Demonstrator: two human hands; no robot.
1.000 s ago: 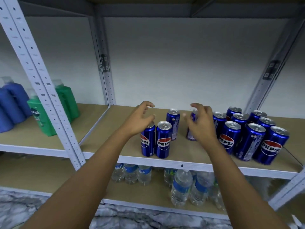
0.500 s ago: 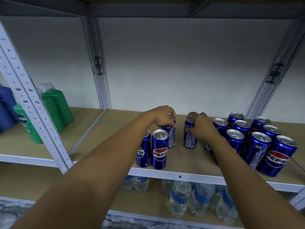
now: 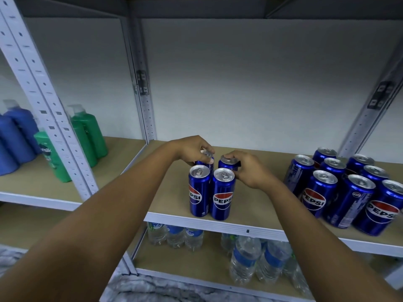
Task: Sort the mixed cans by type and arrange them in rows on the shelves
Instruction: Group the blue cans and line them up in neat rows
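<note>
Now both hands hold blue Pepsi cans from above at the middle of the shelf (image 3: 257,216).

The left hand (image 3: 193,149) curls its fingers over the rim of the rear-left can (image 3: 205,163), grasping it at the top; the right hand (image 3: 246,168) pinches the rear-right can (image 3: 226,163) round its upper edge. Both held cans stand upright just behind the front pair of cans (image 3: 211,192), which stand side by side, touching, near the shelf's front lip. Well apart to the right stands a cluster of Pepsi cans (image 3: 346,188). Green bottles (image 3: 87,136) and blue bottles (image 3: 15,136) stand in the left bay, and water bottles (image 3: 246,260) on the shelf below.
</note>
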